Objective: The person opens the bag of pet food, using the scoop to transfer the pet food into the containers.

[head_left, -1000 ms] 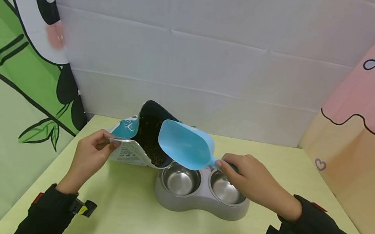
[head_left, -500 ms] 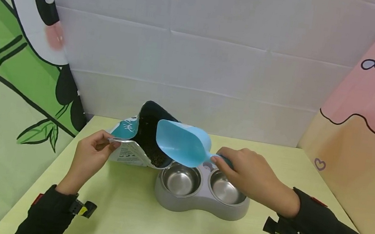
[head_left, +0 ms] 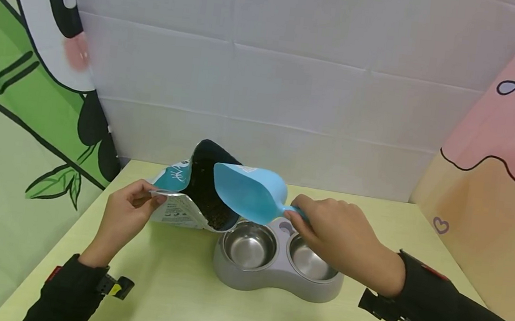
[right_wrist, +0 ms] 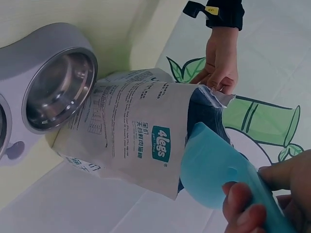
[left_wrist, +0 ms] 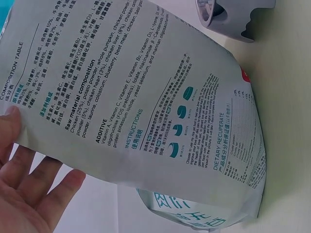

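My left hand point(head_left: 124, 219) pinches the near rim of an opened pet food bag point(head_left: 177, 212) between thumb and fingers. The bag's mouth faces the right hand, and dark brown kibble point(head_left: 214, 213) shows inside. In my right hand point(head_left: 341, 236) is the handle of a light blue scoop point(head_left: 246, 193). Its broad blade, with no kibble visible on it, overlaps the bag's mouth. The right wrist view shows the scoop's tip point(right_wrist: 199, 145) right at the bag's opening. From the left wrist view, the printed back of the bag point(left_wrist: 146, 111) appears, fingers at its edge.
A grey double pet feeder point(head_left: 272, 283) stands just right of the bag, with two steel bowls, the left one point(head_left: 249, 249) and the right one point(head_left: 310, 262). Everything is on a pale yellow table point(head_left: 202, 313). A white cloth backdrop point(head_left: 293, 96) rises behind, with cartoon-printed sides.
My right hand and the scoop have moved slightly left and up, bringing the blade further across the bag's mouth. The left hand and the bag have stayed nearly still.
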Action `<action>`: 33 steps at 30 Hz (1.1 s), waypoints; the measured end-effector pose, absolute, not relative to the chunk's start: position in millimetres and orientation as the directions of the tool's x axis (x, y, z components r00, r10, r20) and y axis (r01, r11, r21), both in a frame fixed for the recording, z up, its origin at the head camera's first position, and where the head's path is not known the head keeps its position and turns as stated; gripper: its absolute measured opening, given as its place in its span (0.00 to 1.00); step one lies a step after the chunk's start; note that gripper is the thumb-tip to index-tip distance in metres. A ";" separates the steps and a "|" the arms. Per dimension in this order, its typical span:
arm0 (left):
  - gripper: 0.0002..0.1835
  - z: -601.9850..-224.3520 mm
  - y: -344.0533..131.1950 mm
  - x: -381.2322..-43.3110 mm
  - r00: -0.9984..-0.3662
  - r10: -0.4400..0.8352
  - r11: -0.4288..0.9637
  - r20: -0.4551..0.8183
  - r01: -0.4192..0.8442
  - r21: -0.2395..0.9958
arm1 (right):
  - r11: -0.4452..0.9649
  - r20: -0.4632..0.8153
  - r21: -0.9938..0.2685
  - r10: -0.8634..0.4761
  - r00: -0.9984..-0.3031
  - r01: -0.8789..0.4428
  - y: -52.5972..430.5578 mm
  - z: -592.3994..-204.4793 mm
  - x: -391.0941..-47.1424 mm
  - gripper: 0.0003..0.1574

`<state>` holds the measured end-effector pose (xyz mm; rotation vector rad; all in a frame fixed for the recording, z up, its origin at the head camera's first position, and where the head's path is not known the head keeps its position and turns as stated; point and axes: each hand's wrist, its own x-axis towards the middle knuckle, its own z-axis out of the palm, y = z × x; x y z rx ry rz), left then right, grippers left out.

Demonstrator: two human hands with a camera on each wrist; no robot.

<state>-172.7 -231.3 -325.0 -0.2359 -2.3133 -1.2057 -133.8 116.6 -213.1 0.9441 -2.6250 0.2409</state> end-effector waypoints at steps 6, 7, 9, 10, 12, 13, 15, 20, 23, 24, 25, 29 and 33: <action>0.06 -324.6 -231.2 -174.0 -0.845 -0.075 0.584 0.529 0.393 0.711 | 0.753 0.381 0.014 -0.612 -0.693 -0.658 112.1 -208.8 -134.9 0.09; 0.06 -324.4 -231.3 -174.2 -0.845 -0.075 0.583 0.530 0.394 0.710 | 0.749 0.387 0.026 -0.619 -0.684 -0.663 110.9 -208.0 -135.2 0.08; 0.06 -324.0 -231.4 -174.3 -0.845 -0.078 0.582 0.529 0.392 0.712 | 0.740 0.393 0.051 -0.632 -0.668 -0.671 108.5 -206.4 -135.7 0.08; 0.06 -323.9 -231.3 -174.2 -0.846 -0.079 0.584 0.528 0.390 0.712 | 0.736 0.397 0.062 -0.638 -0.660 -0.674 107.1 -205.4 -135.9 0.08; 0.06 -323.7 -231.1 -173.8 -0.847 -0.080 0.587 0.526 0.386 0.711 | 0.731 0.394 0.072 -0.646 -0.654 -0.678 104.2 -203.5 -136.2 0.08; 0.06 -323.6 -231.0 -173.6 -0.847 -0.081 0.589 0.525 0.384 0.711 | 0.729 0.391 0.074 -0.648 -0.653 -0.680 102.7 -202.5 -136.2 0.08; 0.06 -323.6 -230.7 -173.1 -0.848 -0.082 0.589 0.524 0.383 0.712 | 0.728 0.383 0.070 -0.651 -0.655 -0.682 99.4 -200.8 -136.4 0.07; 0.05 -324.8 -230.4 -172.1 -0.849 -0.084 0.587 0.521 0.380 0.715 | 0.725 0.365 0.061 -0.656 -0.660 -0.686 92.4 -198.2 -136.4 0.06; 0.05 -325.8 -230.2 -171.7 -0.852 -0.085 0.589 0.517 0.375 0.716 | 0.723 0.356 0.066 -0.661 -0.660 -0.688 89.4 -197.5 -136.4 0.07; 0.05 -326.0 -230.2 -171.5 -0.852 -0.086 0.590 0.516 0.374 0.716 | 0.723 0.355 0.068 -0.662 -0.660 -0.688 88.5 -197.1 -136.2 0.08; 0.05 -326.0 -230.1 -171.5 -0.852 -0.086 0.590 0.516 0.373 0.716 | 0.724 0.353 0.070 -0.662 -0.661 -0.686 87.6 -196.8 -136.4 0.08; 0.05 -325.5 -230.4 -171.9 -0.847 -0.083 0.590 0.525 0.383 0.711 | 0.730 0.349 0.070 -0.657 -0.668 -0.680 84.3 -195.2 -137.0 0.11; 0.05 -325.4 -230.2 -171.5 -0.846 -0.084 0.590 0.527 0.384 0.710 | 0.732 0.343 0.068 -0.655 -0.673 -0.678 81.9 -194.1 -137.4 0.12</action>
